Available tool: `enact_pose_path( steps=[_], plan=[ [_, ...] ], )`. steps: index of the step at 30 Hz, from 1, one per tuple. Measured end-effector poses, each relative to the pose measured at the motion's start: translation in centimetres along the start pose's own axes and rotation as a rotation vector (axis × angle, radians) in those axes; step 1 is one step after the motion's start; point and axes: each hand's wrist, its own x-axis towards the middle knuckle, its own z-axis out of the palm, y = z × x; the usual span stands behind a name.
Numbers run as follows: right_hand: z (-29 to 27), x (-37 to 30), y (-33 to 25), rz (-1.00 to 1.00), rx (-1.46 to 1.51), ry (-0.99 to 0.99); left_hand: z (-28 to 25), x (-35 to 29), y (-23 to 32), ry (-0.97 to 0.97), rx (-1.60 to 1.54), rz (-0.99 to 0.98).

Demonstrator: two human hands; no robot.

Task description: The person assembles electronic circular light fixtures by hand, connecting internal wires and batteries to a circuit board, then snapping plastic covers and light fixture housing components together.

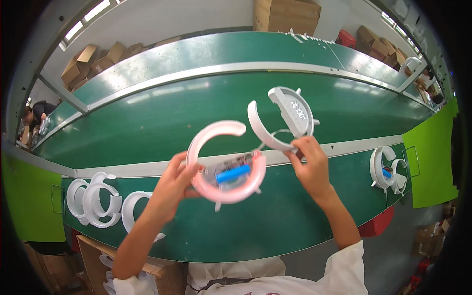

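My left hand (174,184) grips the outer edge of a white C-shaped lamp housing (230,196), which glows pinkish. Inside its lower part sit a blue cylindrical battery (232,174) and a circuit board, partly blurred. In my right hand (312,167), pinched at the lower rim, is a matching white C-shaped clock housing (269,139) with a flat display panel (293,115) showing lit digits. A thin pale wire (262,146) runs between the two housings, which are held apart above the bench. Small pegs stick out from both rims.
Several white C-shaped housings (101,205) lie at the left on the green workbench (206,236). At the right lies another pair of housings (378,169) with a blue battery. A green conveyor belt (162,123) runs beyond the metal rail. Green panels (432,162) flank the bench; a cardboard box (167,278) stands below.
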Motion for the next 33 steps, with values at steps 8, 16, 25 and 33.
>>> enact_pose_path(
  steps=[8,16,25,33],
  plan=[
    [8.9,6.7,5.2,0.008,-0.082,0.017,-4.6,12.9,1.6,0.055,-0.019,-0.005],
    [5.9,2.7,2.7,-0.012,-0.157,-0.010,-8.9,8.1,3.3,0.136,0.481,0.224],
    [4.8,-4.3,-6.3,-0.146,0.204,-0.268,-14.5,-13.9,-2.2,0.641,1.387,0.247],
    [7.7,-4.0,-11.5,-0.108,0.424,-0.499,-13.1,-11.0,-4.5,0.563,1.022,0.286]
  ],
)
